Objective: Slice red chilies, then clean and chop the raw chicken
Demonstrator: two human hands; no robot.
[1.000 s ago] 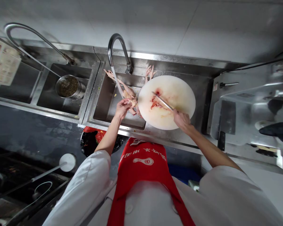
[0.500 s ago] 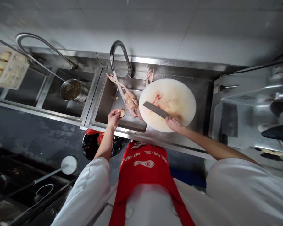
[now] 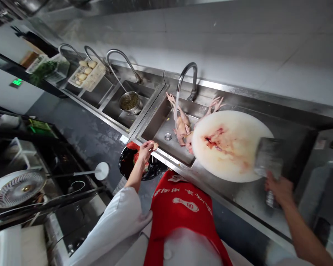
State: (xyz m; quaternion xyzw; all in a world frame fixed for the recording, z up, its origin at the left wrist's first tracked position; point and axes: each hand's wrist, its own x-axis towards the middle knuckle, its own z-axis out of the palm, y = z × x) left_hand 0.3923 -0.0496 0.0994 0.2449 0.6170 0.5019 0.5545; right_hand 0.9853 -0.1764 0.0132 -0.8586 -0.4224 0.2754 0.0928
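My left hand [image 3: 146, 149] holds a small pale scrap of chicken [image 3: 154, 146] at the sink's front rim, just above a black waste bin [image 3: 133, 168] with red scraps in it. My right hand [image 3: 279, 189] grips a cleaver [image 3: 268, 157] by its handle, blade raised and blurred, at the right edge of the round white cutting board [image 3: 238, 129]. The board is smeared with blood. A plucked whole chicken [image 3: 182, 127] lies in the sink [image 3: 161, 127] under running water from the faucet [image 3: 187, 74].
Left of this basin another sink holds a metal pot [image 3: 130, 101] of greenish liquid with a long ladle handle. A white basket [image 3: 86, 72] of pale items sits farther left. A stove area with a ladle [image 3: 100, 170] lies at the lower left.
The view swung left. My left hand pulled back from the chicken to the sink's front rim with a scrap. My right hand carried the cleaver off the board to its right edge.
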